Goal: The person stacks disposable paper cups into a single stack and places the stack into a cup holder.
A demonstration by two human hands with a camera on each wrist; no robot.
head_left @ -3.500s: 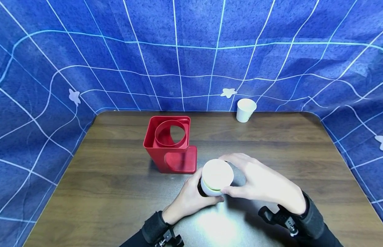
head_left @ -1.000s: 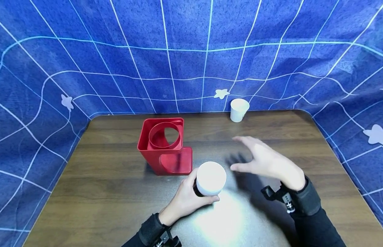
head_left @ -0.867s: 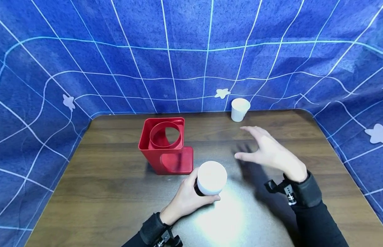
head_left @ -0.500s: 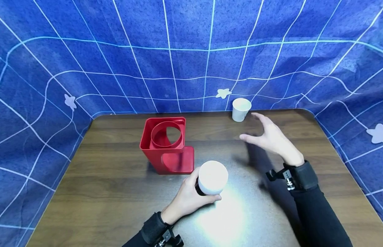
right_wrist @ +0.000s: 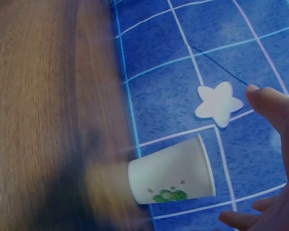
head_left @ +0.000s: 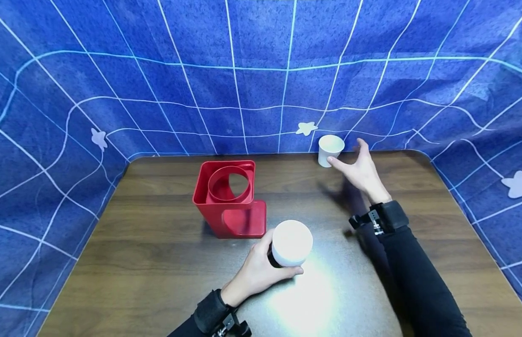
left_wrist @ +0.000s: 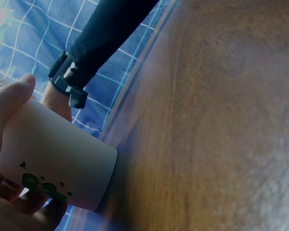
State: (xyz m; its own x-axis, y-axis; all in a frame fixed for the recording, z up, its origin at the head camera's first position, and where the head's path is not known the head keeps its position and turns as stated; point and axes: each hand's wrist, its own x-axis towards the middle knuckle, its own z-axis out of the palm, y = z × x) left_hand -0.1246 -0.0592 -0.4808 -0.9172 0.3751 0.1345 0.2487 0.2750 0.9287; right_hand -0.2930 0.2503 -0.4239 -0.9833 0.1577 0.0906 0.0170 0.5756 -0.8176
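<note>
While left fingers [head_left: 266,243] grip stacked cups [head_left: 291,243], right fingers [head_left: 337,164] spread — beside cup [head_left: 329,150].

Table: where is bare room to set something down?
Bare: the table's left side beside the red holder; the right side past the right hand. Crowded: centre front, where the left hand grips the cup stack.

It looks like a staged recording booth: a blue cloth backdrop [head_left: 261,79] with white grid lines and stars wraps round a wooden table [head_left: 159,262].
</note>
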